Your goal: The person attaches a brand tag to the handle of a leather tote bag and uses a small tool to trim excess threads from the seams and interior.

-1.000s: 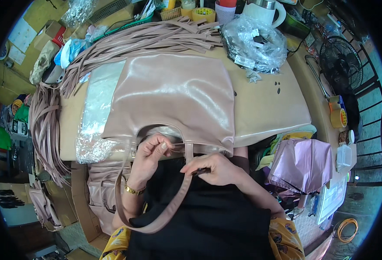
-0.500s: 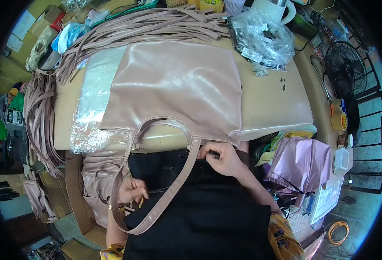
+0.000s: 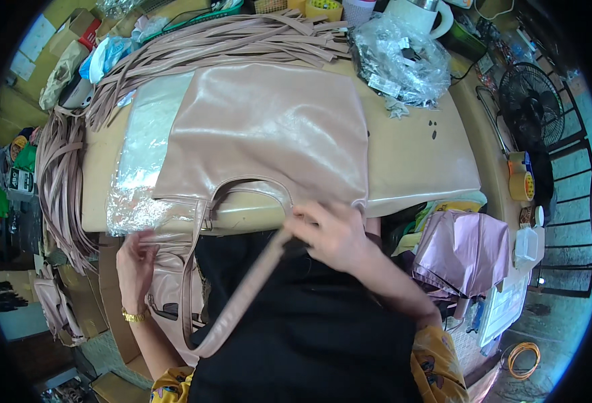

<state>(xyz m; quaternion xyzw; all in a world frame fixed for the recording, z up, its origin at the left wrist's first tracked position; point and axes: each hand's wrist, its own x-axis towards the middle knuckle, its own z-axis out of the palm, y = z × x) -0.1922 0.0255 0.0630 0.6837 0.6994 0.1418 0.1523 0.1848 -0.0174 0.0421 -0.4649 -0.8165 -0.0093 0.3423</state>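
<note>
A dusty-pink handbag (image 3: 269, 127) of shiny leather-like material lies on the table, its curved opening toward me. One long strap (image 3: 242, 302) loops down over my black-clad lap. My right hand (image 3: 333, 235) is closed on the strap's upper right part, near the bag's edge. A small dark object (image 3: 294, 250) shows under its fingers, too blurred to name. My left hand (image 3: 137, 269), with a gold bracelet at the wrist, is raised left of the strap. Its fingers are loosely bent and apart, with nothing visible in them. Below it, more pink bags (image 3: 171, 269) sit in a cardboard box (image 3: 111, 289).
Bundles of pink strips (image 3: 222, 40) lie along the table's back and hang over its left end (image 3: 61, 181). Clear plastic sheets (image 3: 145, 154) lie under the bag. A plastic-wrapped bundle (image 3: 403, 67) stands at the back right. A folded pink umbrella (image 3: 460, 252) is at the right.
My left hand has moved left and up, out from behind the strap loop. My right hand has shifted slightly left and up onto the strap, pulling it askew.
</note>
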